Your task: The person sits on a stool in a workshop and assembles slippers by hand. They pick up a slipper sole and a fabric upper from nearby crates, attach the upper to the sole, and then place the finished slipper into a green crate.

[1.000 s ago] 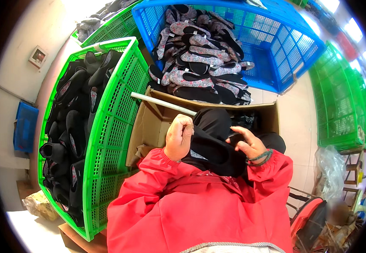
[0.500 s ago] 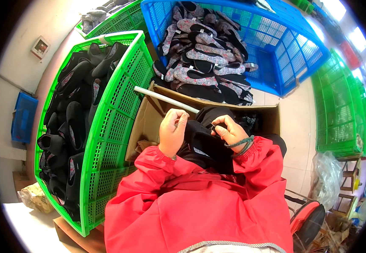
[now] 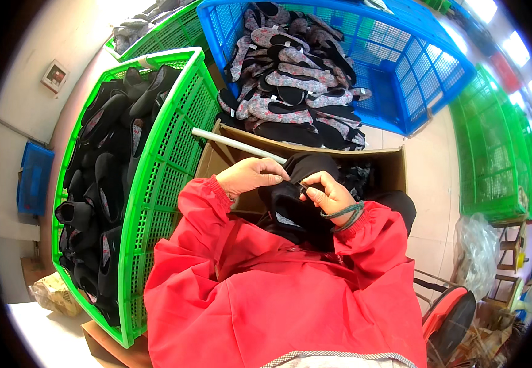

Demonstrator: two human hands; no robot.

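My left hand is level over my lap, thumb and forefinger pinched together just left of my right hand; whatever lies between the tips is too fine to make out. My right hand, with a dark green cord at its wrist, pinches a small dark object that is too small to name. Beneath both hands a black cloth shoe with a light patterned inside appears to rest on my lap, partly hidden against my dark trousers. An open cardboard box stands around my knees.
At left a green crate is piled with black shoes. Ahead, flower-patterned shoes are heaped in a blue crate. A white pole crosses the box. Green crates and a clear plastic bag are at right.
My left hand has turned from upright to level and come rightward, close to my right hand. The right hand has shifted slightly left and down, still pinching.
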